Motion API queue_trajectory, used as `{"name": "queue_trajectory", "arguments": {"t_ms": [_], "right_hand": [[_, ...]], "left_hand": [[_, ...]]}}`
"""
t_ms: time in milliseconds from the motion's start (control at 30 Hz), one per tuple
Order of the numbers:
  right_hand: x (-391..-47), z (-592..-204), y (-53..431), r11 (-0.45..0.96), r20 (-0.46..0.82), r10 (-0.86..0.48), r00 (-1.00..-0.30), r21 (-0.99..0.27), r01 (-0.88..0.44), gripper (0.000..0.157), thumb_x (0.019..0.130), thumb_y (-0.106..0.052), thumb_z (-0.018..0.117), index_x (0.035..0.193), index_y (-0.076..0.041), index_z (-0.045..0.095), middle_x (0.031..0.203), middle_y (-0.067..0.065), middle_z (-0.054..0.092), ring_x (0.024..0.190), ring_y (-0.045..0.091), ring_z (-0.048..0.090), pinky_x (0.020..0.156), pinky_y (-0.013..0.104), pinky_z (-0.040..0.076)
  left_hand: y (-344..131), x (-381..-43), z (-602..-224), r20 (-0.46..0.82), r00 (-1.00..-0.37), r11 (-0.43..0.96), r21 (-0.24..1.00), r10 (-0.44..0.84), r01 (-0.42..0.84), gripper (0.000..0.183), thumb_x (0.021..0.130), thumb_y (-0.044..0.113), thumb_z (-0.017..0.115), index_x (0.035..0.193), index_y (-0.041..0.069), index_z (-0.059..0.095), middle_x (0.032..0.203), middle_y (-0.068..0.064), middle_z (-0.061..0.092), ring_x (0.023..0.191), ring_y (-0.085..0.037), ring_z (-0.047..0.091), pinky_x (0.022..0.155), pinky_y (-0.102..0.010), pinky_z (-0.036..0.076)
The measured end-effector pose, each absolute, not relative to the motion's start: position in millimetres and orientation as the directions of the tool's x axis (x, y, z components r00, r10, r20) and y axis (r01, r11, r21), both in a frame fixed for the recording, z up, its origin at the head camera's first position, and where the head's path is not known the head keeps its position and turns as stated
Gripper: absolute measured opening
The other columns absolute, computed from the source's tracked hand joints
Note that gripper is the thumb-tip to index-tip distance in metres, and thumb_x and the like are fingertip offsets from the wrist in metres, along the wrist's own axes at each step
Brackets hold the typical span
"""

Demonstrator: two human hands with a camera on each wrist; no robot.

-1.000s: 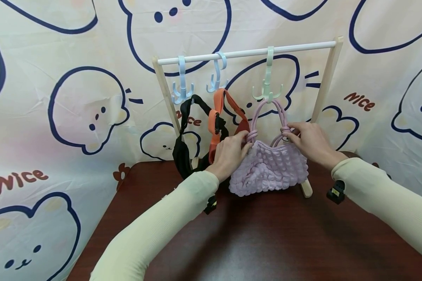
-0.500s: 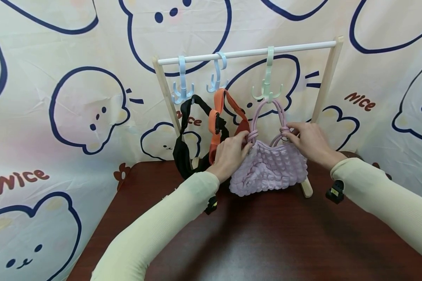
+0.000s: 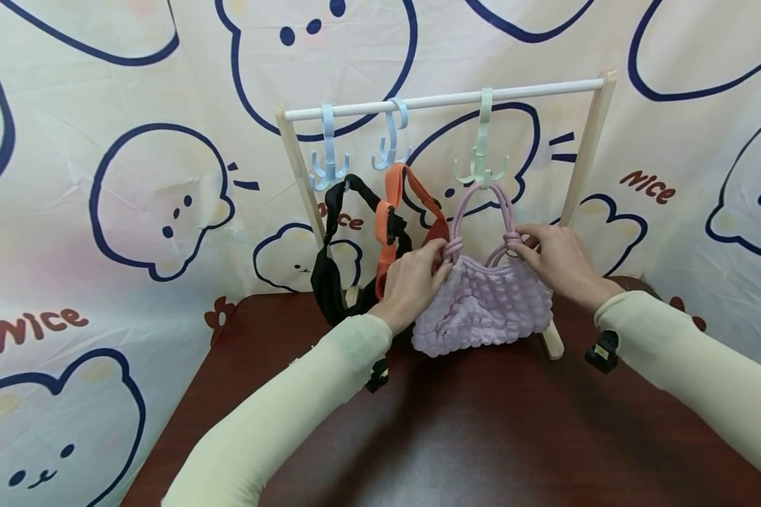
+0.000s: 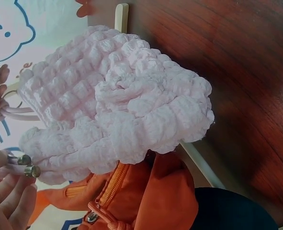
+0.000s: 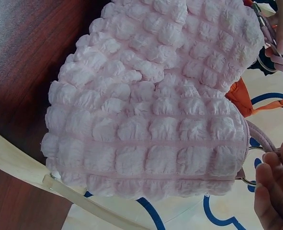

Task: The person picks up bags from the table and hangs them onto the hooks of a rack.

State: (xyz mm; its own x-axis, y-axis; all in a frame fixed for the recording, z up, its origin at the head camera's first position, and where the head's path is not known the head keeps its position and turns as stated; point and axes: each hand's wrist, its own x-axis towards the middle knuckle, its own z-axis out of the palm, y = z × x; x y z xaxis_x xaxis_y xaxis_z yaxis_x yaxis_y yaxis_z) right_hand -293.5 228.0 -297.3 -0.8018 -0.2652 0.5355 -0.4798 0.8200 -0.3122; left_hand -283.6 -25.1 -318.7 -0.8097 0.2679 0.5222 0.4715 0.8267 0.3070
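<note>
A pale pink puffy handbag [image 3: 482, 310] hangs by its cord handles [image 3: 461, 211] from a light green hook [image 3: 482, 151]. At the base of the handles on the left, my left hand [image 3: 412, 282] pinches the knotted cord. On the other side my right hand [image 3: 558, 260] pinches the matching knot. Seen from the left wrist, the bag's bubbly fabric [image 4: 122, 96] is creased, and small metal cord ends [image 4: 32, 171] show beside the fingers. In the right wrist view a metal ring [image 5: 249, 182] joins handle to bag near my right fingers.
A rack with a white rail [image 3: 533, 91] and wooden legs stands on the dark brown table [image 3: 482, 436]. Two blue hooks [image 3: 328, 151] hang left of the green one. A black bag [image 3: 330, 282] and an orange bag [image 3: 387, 225] hang close beside my left hand.
Both hands keep their hold on the cord knots, and the pink handbag stays on its hook. Only a very slight shift of the whole view shows.
</note>
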Motion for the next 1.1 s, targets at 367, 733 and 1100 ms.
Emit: {"name": "queue_trajectory", "arguments": {"t_ms": [367, 733, 1100], "right_hand": [[-291.5, -295.9, 228.9, 0.815, 0.535, -0.242, -0.810, -0.340, -0.468, 0.033, 0.099, -0.023, 0.066, 0.121, 0.001, 0.070, 0.092, 0.023, 0.075, 0.069, 0.029, 0.070, 0.053, 0.032, 0.045], [-290.9, -300.4, 229.1, 0.819, 0.575, -0.191, -0.795, -0.353, -0.452, 0.028, 0.097, -0.020, 0.069, 0.119, -0.001, 0.071, 0.089, 0.021, 0.075, 0.071, 0.030, 0.070, 0.055, 0.032, 0.044], [-291.7, -303.1, 227.7, 0.824, 0.586, -0.191, -0.787, -0.339, -0.453, 0.027, 0.097, -0.019, 0.069, 0.118, -0.001, 0.071, 0.089, 0.020, 0.076, 0.070, 0.030, 0.070, 0.055, 0.033, 0.045]], "left_hand": [[-28.9, -282.7, -320.6, 0.552, -0.793, 0.818, 0.311, 0.260, 0.484, 0.026, 0.098, 0.029, 0.068, 0.122, 0.021, 0.064, 0.085, 0.004, 0.072, 0.062, -0.010, 0.059, 0.053, -0.024, 0.040], [-30.0, -283.6, -319.4, 0.561, -0.787, 0.814, 0.312, 0.258, 0.490, 0.029, 0.097, 0.027, 0.069, 0.124, 0.021, 0.063, 0.086, 0.003, 0.072, 0.059, -0.011, 0.058, 0.050, -0.023, 0.037], [-31.9, -284.7, -321.3, 0.568, -0.782, 0.804, 0.323, 0.257, 0.499, 0.028, 0.097, 0.026, 0.069, 0.123, 0.020, 0.062, 0.085, 0.004, 0.071, 0.057, -0.010, 0.055, 0.050, -0.023, 0.036]]}}
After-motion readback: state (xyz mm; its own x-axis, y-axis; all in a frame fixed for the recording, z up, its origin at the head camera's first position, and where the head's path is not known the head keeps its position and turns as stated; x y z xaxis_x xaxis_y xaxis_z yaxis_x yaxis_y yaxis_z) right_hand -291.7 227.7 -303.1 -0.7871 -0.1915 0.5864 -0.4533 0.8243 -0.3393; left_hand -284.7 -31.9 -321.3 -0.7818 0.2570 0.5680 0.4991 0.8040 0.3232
